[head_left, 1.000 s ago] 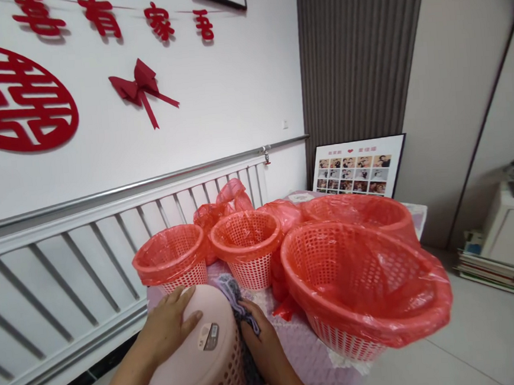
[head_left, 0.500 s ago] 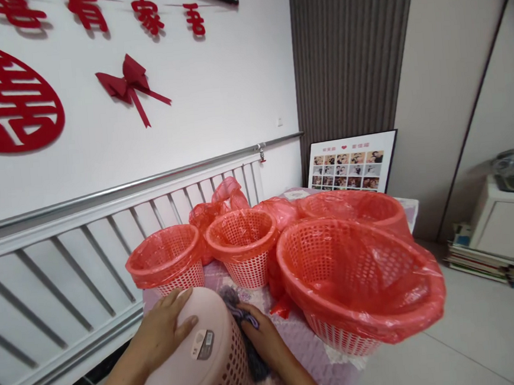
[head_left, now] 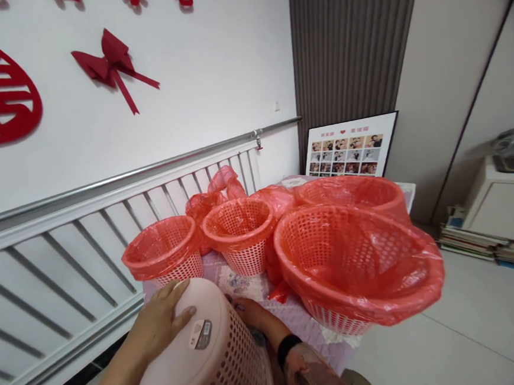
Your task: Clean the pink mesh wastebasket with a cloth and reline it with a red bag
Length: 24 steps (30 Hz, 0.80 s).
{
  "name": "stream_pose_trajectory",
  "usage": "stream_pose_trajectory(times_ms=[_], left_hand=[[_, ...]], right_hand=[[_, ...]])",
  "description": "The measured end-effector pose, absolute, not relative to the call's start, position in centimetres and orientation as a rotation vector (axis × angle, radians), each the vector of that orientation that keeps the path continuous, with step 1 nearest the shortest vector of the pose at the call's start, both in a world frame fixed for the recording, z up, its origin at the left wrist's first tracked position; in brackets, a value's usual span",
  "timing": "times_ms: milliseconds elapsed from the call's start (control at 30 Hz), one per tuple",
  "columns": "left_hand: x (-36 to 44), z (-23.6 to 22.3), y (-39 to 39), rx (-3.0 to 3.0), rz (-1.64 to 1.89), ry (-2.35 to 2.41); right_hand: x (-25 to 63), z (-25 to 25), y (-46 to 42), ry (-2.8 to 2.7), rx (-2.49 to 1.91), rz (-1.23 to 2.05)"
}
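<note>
A pale pink perforated plastic basket (head_left: pixel 181 364) is tilted in front of me, its smooth base with a grey-and-white label (head_left: pixel 200 334) facing up toward me. My left hand (head_left: pixel 162 318) grips the base's left edge, the thumb lying on the flat base and the fingers bent over the far rim. Against the basket's far right side is my right hand (head_left: pixel 247 312), closed on a dark grey cloth (head_left: pixel 258 337). The basket hides most of the cloth and the fingertips of that hand.
Several baskets lined with red plastic bags, including a large one (head_left: pixel 356 268) at right, stand on a table with a purple floral cloth (head_left: pixel 241 281). A white radiator (head_left: pixel 67 272) runs along the left wall. A photo board (head_left: pixel 351 143) leans behind.
My right hand has moved farther behind the basket's right side, so less of the cloth shows and my sleeve has come into view. My left hand keeps its place on the base.
</note>
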<state>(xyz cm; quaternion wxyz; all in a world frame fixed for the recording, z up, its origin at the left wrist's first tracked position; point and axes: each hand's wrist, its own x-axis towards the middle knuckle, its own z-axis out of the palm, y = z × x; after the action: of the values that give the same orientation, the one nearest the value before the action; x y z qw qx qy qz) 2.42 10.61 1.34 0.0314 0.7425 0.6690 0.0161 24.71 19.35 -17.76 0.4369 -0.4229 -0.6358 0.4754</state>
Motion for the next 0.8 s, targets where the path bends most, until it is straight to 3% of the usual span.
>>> stream_pose_trajectory(times_ms=[400,500,700,800], left_hand=[[3.1,2.1,10.4,2.231,-0.020,2.087],[2.9,2.0,10.4,2.252,-0.005,2.084],[2.6,1.5,10.5,2.265,0.025,2.071],[2.7,1.6,10.5,2.259,0.034,2.065]], right_hand=[[28.0,-23.4,10.0,-1.309,-1.246,1.088],[26.8,-20.4,8.4,-1.289,-1.193,1.031],[25.5,-9.5,8.6,-1.418,-0.953,0.881],[25.3,-9.6,9.9,-1.453,-0.923,0.845]])
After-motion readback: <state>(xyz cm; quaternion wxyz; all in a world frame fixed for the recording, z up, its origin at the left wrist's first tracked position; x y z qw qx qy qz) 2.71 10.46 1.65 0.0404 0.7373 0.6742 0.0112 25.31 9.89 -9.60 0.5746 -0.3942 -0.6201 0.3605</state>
